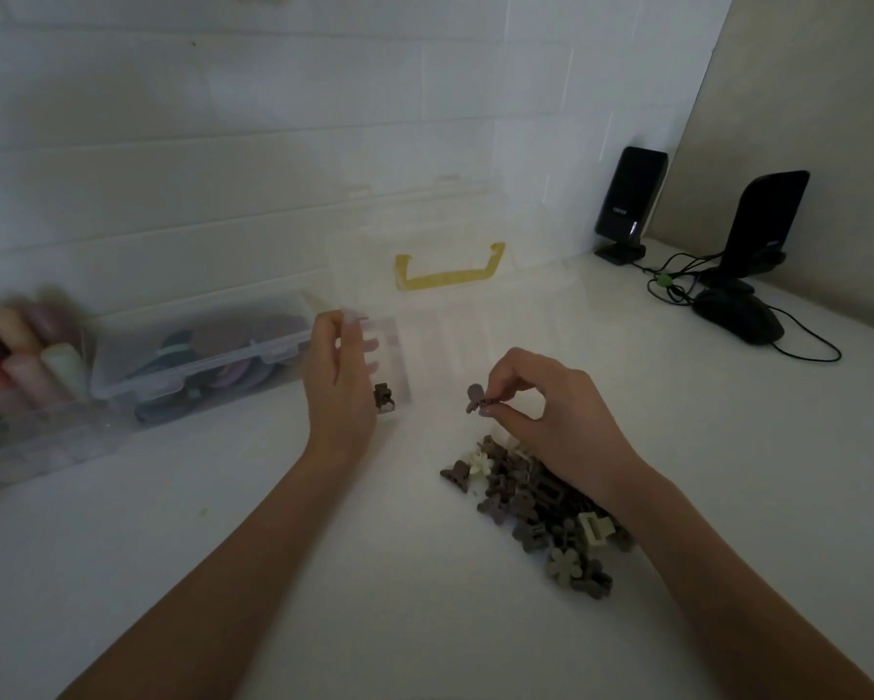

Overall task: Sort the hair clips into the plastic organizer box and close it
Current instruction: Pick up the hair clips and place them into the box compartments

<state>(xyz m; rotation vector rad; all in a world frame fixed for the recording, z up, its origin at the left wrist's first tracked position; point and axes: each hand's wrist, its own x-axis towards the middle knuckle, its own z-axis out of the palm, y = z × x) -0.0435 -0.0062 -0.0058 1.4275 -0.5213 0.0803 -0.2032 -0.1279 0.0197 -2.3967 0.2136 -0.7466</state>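
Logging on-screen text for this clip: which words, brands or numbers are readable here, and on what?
Black speaker by the tiled wall: small pale logo, too blurred to read.
Second black speaker: faint mark, unreadable.
Organizer box: no text visible.

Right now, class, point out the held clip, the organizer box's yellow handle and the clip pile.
held clip (474, 395): head view, its exposed end.
yellow handle (447, 280): head view, middle of the bar.
clip pile (526, 502): head view, centre of the heap.

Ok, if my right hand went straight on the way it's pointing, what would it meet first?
Pinching a hair clip, it would probably meet the organizer box first; the table between looks free, depth unclear.
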